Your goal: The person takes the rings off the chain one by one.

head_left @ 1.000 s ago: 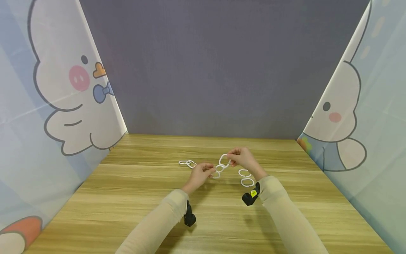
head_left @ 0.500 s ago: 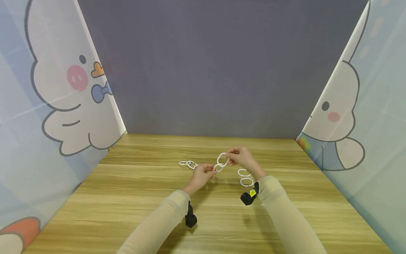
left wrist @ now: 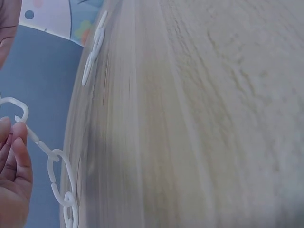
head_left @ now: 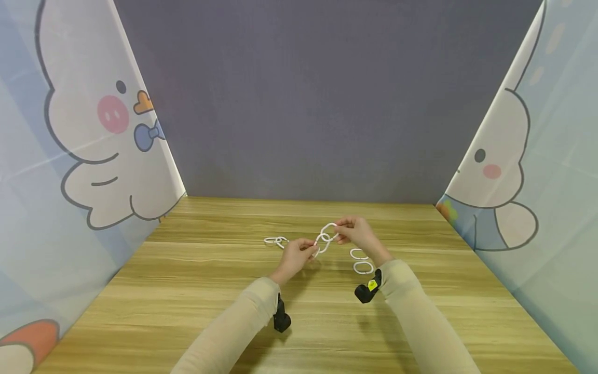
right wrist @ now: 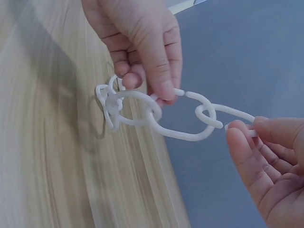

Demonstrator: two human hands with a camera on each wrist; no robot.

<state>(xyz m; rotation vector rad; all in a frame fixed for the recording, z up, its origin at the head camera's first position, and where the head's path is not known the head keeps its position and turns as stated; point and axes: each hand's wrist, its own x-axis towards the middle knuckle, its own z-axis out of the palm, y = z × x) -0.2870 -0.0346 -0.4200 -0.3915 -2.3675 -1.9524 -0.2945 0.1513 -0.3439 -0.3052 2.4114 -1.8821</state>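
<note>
My left hand (head_left: pixel 297 255) pinches a white plastic chain link (right wrist: pixel 190 137) between thumb and fingers. Through that link passes another white link (right wrist: pixel 232 110), the chain's right end, which my right hand (head_left: pixel 357 232) pinches between thumb and fingertips. Both links are raised above the table, and a narrow split shows in the side of the left-held one. From beneath my left hand more joined links (left wrist: pixel 51 166) hang down; the far end of this chain (head_left: pixel 279 240) lies on the table to the left. Part of the chain is hidden behind the left hand in the head view.
Two loose white links, an upper one (head_left: pixel 357 250) and a lower one (head_left: pixel 363 262), lie on the wood-grain table (head_left: pixel 224 291) below my right hand. A dark grey panel (head_left: pixel 308 104) rises at the back, with cartoon-printed cloths (head_left: pixel 112 171) at both sides.
The two joined links between my hands have turned and drawn apart, now overlapping only at their ends. My left fingers have shifted slightly along the chain; the right hand has barely moved.
</note>
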